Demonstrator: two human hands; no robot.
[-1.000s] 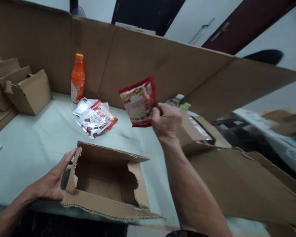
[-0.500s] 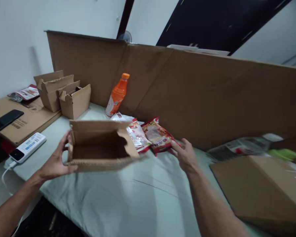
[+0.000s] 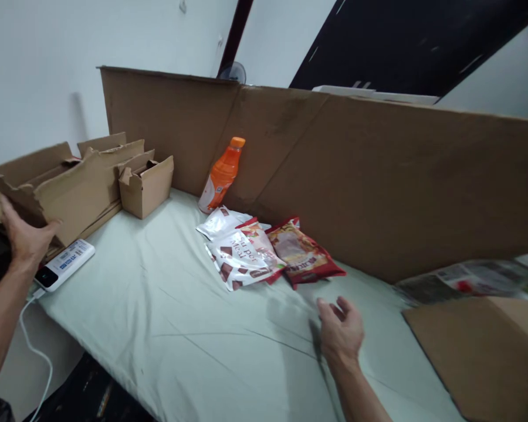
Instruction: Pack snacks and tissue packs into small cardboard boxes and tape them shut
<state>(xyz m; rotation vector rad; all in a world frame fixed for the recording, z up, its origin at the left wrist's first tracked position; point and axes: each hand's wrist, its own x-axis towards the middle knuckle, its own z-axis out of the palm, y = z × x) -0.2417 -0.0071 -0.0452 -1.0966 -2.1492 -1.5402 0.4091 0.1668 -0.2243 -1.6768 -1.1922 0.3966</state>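
My left hand grips the torn open cardboard box at the far left, over a stack of flat cardboard. My right hand hovers low over the pale cloth of the table, fingers loosely apart and holding nothing. Just beyond it lies a red snack packet, beside a white and red packet and another white one.
An orange drink bottle stands against the tall cardboard wall at the back. Small folded cartons sit at the left, a white power bank with a cable near the edge. Flat cardboard and a plastic-wrapped item lie right.
My left hand has carried the open box from the table's middle to the far left. My right hand laid the red packet down by the others and drew back empty.
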